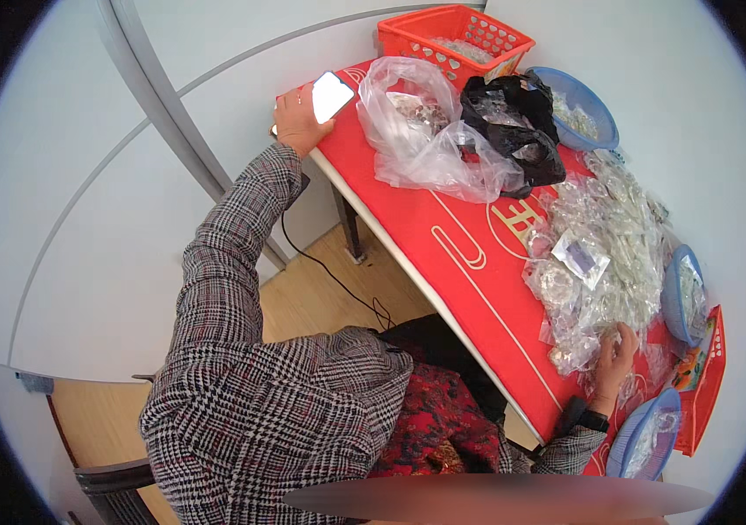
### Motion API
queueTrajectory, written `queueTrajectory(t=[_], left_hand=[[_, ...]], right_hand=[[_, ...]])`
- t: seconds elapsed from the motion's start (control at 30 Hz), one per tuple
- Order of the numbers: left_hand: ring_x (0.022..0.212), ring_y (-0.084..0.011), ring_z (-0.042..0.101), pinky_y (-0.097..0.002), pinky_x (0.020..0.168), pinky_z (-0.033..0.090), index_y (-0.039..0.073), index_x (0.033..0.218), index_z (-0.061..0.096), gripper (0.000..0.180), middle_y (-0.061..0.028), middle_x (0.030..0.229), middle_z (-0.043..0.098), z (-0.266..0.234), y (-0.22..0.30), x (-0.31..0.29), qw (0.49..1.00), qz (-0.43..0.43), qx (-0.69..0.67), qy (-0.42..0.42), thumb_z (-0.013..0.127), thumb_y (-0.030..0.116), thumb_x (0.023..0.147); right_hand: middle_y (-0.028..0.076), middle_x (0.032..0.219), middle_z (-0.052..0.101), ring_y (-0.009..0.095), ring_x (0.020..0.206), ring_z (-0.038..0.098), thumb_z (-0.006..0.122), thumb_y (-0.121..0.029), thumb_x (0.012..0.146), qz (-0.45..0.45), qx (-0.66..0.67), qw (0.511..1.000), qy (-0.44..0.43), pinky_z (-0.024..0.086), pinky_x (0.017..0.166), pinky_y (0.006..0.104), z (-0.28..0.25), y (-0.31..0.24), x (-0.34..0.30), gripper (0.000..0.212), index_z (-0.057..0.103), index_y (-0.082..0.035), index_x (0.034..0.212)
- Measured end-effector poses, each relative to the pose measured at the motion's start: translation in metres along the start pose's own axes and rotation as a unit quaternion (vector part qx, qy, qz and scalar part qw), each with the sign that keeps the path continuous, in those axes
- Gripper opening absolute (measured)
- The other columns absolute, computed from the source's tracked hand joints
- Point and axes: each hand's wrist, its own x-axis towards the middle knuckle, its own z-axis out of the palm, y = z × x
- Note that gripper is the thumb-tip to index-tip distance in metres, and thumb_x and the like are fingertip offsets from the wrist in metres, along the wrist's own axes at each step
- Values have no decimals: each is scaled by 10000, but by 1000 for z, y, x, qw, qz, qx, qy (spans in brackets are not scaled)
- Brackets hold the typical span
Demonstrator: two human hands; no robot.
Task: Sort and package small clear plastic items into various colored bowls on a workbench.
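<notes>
At the far left corner of the red-covered table (469, 262), my left hand (300, 122) is closed around a phone (332, 96) with a bright white screen. My right hand (615, 367) rests at the near edge of a big heap of small clear plastic bags (600, 254). Its fingers are slightly curved and apart among the bags, and no held thing shows between them. One bag with a white and dark grey label (580, 260) lies on top of the heap. What most of the bags contain is too small to tell.
Behind stand a red basket (408, 37), a blue basket (605, 127), a clear plastic sack (390, 157) and a black bag (526, 157). Along the right are two blue baskets (672, 306) (622, 442) and a red one (707, 394). A cable (329, 271) hangs below the table.
</notes>
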Motion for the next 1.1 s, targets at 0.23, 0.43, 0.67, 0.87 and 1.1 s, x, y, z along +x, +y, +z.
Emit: queueTrajectory(t=[0.23, 0.43, 0.67, 0.87, 1.1], left_hand=[[1006, -308, 444, -430, 834, 396, 89, 1199, 405, 775, -142, 1060, 475, 0, -1, 0, 1000, 9, -7, -14, 743, 341, 549], [984, -320, 470, -433, 832, 396, 83, 1160, 426, 728, -148, 1033, 498, 5, -2, 4, 1000, 9, 1, -10, 736, 330, 550], [923, -345, 511, -439, 788, 432, 72, 1088, 450, 648, -163, 960, 538, 18, 0, 20, 997, 26, -14, -66, 722, 297, 545], [934, -366, 517, -441, 788, 447, 52, 1085, 444, 661, -176, 978, 555, 23, 6, 27, 993, -13, 17, -116, 726, 303, 544], [981, -378, 525, -433, 850, 431, 34, 1101, 429, 704, -203, 1059, 554, 36, -7, 38, 977, -58, -36, -202, 730, 352, 550]], right_hand=[[131, 1155, 488, 264, 1070, 466, 539, -51, 789, -31, -14, 999, 12, 399, 852, 327, 2, 10, 0, 322, 506, -19, 1108], [129, 1155, 488, 251, 1089, 452, 544, -49, 806, -32, -28, 999, 4, 361, 912, 323, 0, 7, 0, 309, 503, -15, 1110], [129, 1148, 492, 248, 1079, 456, 542, -54, 809, -11, -7, 1000, 2, 355, 916, 319, 2, 5, 0, 305, 502, -12, 1108], [133, 1155, 487, 262, 1074, 466, 540, -34, 780, -17, -10, 1000, 10, 409, 845, 329, 2, 6, 0, 331, 513, -24, 1109], [133, 1148, 490, 260, 1062, 471, 548, -33, 775, -22, -26, 999, 3, 408, 843, 329, 0, -1, 3, 329, 516, -21, 1103]])
